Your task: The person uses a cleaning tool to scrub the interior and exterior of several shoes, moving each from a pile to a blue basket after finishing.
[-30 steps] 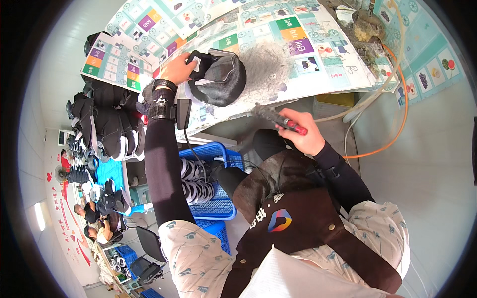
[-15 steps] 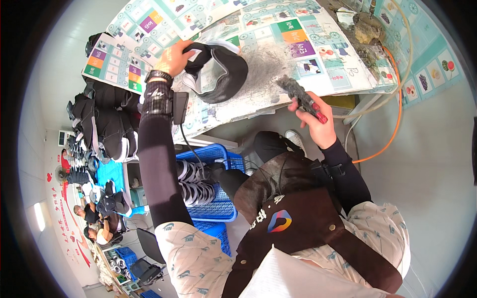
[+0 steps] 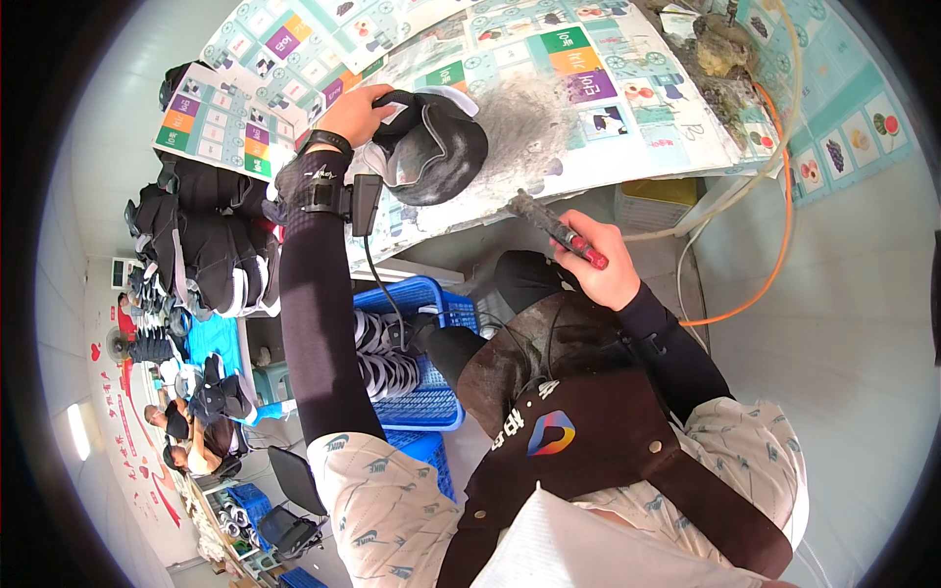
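Note:
My left hand (image 3: 355, 120) grips the edge of a black cap (image 3: 443, 149) with a pale lining, fingers closed on it. The cap rests on the worktable (image 3: 588, 132), near its front edge, its rounded side turned to the right. In my right hand (image 3: 600, 263) is a narrow brush-like tool (image 3: 545, 221) with a grey, dusty front part and a red end. Its tip points up and left at the table's front edge, apart from the cap. Dark dust is smeared over the tabletop to the right of the cap.
A pile of black pieces with white trim (image 3: 211, 235) lies at the left. Below the table stands a blue basket (image 3: 431, 392) holding stacked pieces. An orange hose (image 3: 784, 230) hangs at the right. Two people (image 3: 186, 441) sit at far left.
My right hand has moved left and toward me, lowering the tool to the table's front edge. The cap has turned slightly in my left hand, so its opening shows less.

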Demonstrator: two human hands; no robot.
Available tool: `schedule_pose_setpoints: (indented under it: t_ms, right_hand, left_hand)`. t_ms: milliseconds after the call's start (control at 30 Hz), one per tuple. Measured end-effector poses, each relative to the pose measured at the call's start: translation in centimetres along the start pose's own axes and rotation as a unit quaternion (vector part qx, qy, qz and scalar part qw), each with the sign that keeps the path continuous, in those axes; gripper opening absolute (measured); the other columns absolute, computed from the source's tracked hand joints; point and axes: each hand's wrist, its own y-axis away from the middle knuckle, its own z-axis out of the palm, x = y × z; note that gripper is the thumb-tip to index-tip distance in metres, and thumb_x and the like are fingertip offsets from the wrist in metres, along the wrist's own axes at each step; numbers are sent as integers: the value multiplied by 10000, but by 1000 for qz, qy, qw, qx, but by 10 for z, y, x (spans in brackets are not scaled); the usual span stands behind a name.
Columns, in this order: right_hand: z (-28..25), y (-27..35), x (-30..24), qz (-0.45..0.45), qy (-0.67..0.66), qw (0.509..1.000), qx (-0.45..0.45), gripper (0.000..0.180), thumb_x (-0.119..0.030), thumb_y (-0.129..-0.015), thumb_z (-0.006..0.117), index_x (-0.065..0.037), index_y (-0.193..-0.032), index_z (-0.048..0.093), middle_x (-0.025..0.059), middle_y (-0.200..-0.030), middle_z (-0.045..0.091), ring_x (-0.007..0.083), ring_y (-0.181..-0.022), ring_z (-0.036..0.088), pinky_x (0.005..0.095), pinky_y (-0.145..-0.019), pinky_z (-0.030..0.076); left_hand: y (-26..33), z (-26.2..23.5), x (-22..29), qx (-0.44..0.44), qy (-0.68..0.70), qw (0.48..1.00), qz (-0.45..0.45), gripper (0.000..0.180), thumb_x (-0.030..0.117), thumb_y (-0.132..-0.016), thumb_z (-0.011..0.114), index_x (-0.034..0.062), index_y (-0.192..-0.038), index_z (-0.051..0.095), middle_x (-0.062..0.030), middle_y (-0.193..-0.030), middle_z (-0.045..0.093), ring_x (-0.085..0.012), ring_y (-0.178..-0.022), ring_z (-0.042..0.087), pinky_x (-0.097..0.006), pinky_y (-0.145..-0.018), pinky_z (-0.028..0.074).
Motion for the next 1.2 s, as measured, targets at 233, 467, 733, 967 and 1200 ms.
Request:
schedule_pose_setpoints:
  t_ms: [233,467,733,967,1200]
  right_hand:
    - [-5,-8,11,-21,-75,996,40,312,-2,-817,677,26,-1127,650,164,-916,755,299,-795,724,391,-740,542]
    - [-29,-27,-19,29,-153,986,-54,316,-4,-818,684,13,-1134,669,60,-884,743,147,-753,634,289,-719,508]
    - [-13,-31,-20,-48,-59,997,-30,230,-47,-791,693,6,-1012,658,137,-799,672,240,-738,651,358,-707,492]
    - [-17,-24,-9,8,-83,995,-48,260,-16,-811,661,40,-1065,658,86,-875,718,144,-804,659,300,-756,516]
    - [-19,-12,-2,40,-56,997,-44,268,-10,-802,668,21,-1068,676,101,-869,738,190,-775,698,319,-737,524]
  left_hand:
    - [11,-23,11,71,29,997,29,253,155,-946,695,183,-1189,759,-169,-1061,750,-403,-991,702,-456,-866,551]
    - [10,-26,15,-10,69,994,86,371,-13,-936,604,144,-1241,745,-103,-1128,773,-285,-1025,733,-349,-932,550]
    - [2,-11,15,-31,98,992,70,346,40,-947,631,124,-1269,726,-111,-1121,771,-283,-1022,730,-347,-940,535]
    - [5,-10,7,-36,115,990,76,343,48,-949,638,120,-1274,723,-110,-1116,774,-271,-1020,730,-341,-949,529]
    - [8,-7,14,-38,109,991,68,341,56,-950,640,132,-1271,726,-110,-1130,772,-275,-1043,732,-347,-945,532]
